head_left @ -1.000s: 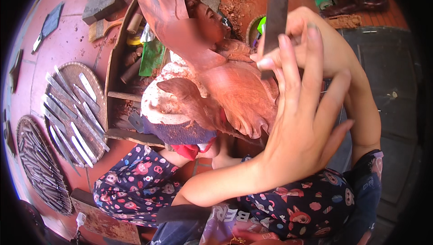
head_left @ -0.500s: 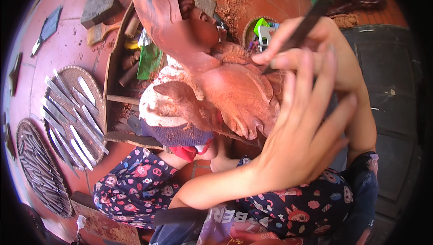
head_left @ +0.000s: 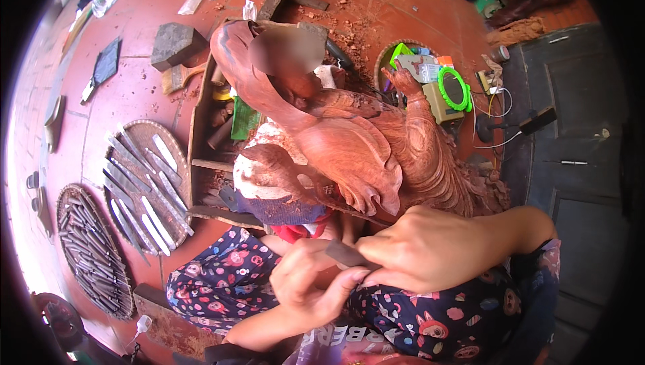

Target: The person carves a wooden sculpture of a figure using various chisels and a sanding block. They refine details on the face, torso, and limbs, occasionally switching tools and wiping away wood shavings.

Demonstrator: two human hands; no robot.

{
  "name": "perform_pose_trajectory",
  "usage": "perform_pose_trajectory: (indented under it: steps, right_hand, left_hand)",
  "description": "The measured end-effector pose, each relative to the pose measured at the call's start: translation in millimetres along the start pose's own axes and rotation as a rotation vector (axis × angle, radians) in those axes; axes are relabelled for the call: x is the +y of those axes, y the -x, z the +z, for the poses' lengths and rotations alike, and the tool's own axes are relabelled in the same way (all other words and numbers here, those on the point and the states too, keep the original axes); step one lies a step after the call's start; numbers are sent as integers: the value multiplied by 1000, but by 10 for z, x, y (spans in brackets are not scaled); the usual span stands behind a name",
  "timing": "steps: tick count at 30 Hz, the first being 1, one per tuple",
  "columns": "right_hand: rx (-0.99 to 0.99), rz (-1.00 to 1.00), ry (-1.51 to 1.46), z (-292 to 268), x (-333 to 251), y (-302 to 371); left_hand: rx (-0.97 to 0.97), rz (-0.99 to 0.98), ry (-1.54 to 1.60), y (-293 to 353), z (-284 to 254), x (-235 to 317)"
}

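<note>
A reddish-brown wooden statue (head_left: 349, 136) with carved folds and a raised hand leans across the middle, propped on a white cloth bundle (head_left: 263, 163). Close to me, below the statue and over my lap, my two hands meet. My right hand (head_left: 430, 251) is closed round a dark carving chisel (head_left: 345, 255), its flat dark end showing between the hands. My left hand (head_left: 306, 284) has its fingers curled and its thumb pressed against the same chisel. The chisel's other end is hidden in the grip. Neither hand touches the carved surface.
To the left lie a round woven tray (head_left: 176, 224) of flat blades and a basket (head_left: 124, 291) packed with chisels. A wooden tray (head_left: 196, 116) stands beside the statue, with a grey stone block (head_left: 176, 46) and brush (head_left: 180, 77) beyond. Right sits a green-rimmed mirror (head_left: 455, 89).
Both hands have come down from the statue toward my lap. The chisel has left the carving, and my left hand, spread before, is now closed on it. The view has shifted.
</note>
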State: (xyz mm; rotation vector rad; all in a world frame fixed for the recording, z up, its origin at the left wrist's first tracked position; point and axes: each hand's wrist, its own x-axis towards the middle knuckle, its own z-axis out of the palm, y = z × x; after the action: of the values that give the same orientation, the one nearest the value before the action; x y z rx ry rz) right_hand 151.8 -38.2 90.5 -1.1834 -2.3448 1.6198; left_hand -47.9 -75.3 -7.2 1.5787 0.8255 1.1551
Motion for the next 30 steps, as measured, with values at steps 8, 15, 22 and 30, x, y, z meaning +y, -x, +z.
perform_pose_trajectory:
  steps: [8, 15, 22, 30]
  right_hand:
    - [38, -195, -277, 288, 112, -145]
    - [143, -106, -263, -325, 4, 223]
    - [442, -51, -510, -318, 107, 331]
    - [365, -319, -703, -411, 372, 380]
  left_hand:
    - [121, -65, 128, 321, -99, 53]
    - [34, 194, -159, 95, -68, -190]
    - [-53, 199, -810, -437, -11, -294]
    - [288, 186, -449, -122, -558, -697]
